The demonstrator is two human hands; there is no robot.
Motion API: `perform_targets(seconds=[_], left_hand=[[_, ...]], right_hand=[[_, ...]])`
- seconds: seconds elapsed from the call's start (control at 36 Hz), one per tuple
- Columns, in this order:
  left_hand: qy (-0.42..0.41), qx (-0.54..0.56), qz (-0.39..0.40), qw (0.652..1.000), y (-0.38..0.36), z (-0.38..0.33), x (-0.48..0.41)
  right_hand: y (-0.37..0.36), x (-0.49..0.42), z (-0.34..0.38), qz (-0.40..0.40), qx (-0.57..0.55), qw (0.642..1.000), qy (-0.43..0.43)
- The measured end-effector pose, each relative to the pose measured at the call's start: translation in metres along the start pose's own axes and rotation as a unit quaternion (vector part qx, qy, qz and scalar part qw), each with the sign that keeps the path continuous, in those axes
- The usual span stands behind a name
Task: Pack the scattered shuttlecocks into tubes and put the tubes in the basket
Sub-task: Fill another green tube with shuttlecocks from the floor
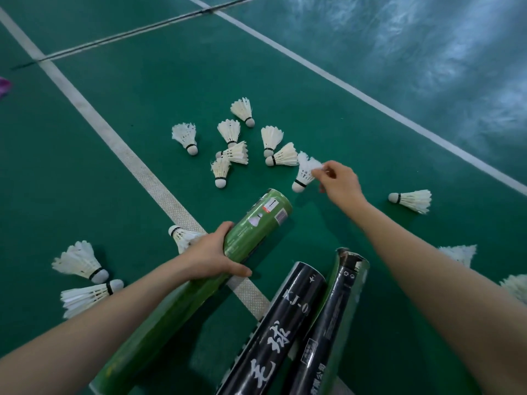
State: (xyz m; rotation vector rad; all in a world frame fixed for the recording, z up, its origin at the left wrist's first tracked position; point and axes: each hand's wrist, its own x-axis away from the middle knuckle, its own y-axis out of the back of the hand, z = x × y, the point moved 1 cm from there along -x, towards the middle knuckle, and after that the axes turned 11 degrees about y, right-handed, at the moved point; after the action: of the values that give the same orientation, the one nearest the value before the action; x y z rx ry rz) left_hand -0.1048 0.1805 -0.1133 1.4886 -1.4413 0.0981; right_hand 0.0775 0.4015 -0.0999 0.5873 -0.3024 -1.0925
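My right hand pinches a shuttlecock by its feathers, cork down just above the green court floor; left hand wraps the green tube; two black tubes beside it, white line underneath

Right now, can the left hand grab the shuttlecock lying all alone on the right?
Probably not. The left hand grips the green tube, and the right forearm stretches across between it and that lone shuttlecock.
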Motion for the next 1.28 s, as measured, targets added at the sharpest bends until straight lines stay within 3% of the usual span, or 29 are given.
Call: perform_targets(seconds=[0.08, 0.17, 0.31, 0.47, 0.56, 0.67, 1.0, 1.17, 1.28], left_hand=[[-0.019, -0.016, -0.001, 1.000, -0.004, -0.013, 0.001], [-0.036, -0.012, -0.007, 0.999, -0.006, -0.023, 0.001], [-0.050, 0.036, -0.007, 0.998, -0.008, -0.037, 0.001], [-0.068, 0.018, -0.001, 0.997, -0.014, -0.051, 0.000], [-0.063, 0.040, -0.011, 0.997, -0.013, -0.054, -0.001], [-0.070, 0.042, -0.007, 0.997, -0.016, -0.058, 0.000], [-0.071, -0.027, -0.023, 0.997, -0.025, -0.070, -0.007], [-0.082, -0.068, -0.031, 0.994, -0.025, -0.087, -0.020], [-0.081, -0.076, -0.036, 0.993, -0.034, -0.108, -0.029]], right_hand=[[0.016, 0.006, 0.003, 0.029, -0.172, 0.983, -0.052], [0.021, 0.016, 0.000, 0.063, -0.262, 0.958, -0.093], [0.034, 0.028, -0.009, 0.056, -0.172, 0.981, -0.063], [0.032, 0.048, 0.007, 0.165, -0.110, 0.978, -0.058], [0.027, 0.054, 0.015, 0.119, -0.054, 0.991, -0.036], [0.024, 0.057, 0.017, 0.078, -0.113, 0.991, -0.009], [0.031, 0.035, 0.005, 0.237, -0.139, 0.959, -0.074], [0.046, 0.034, -0.004, 0.239, -0.135, 0.958, -0.083], [0.053, 0.038, -0.021, 0.110, -0.053, 0.991, -0.045]])
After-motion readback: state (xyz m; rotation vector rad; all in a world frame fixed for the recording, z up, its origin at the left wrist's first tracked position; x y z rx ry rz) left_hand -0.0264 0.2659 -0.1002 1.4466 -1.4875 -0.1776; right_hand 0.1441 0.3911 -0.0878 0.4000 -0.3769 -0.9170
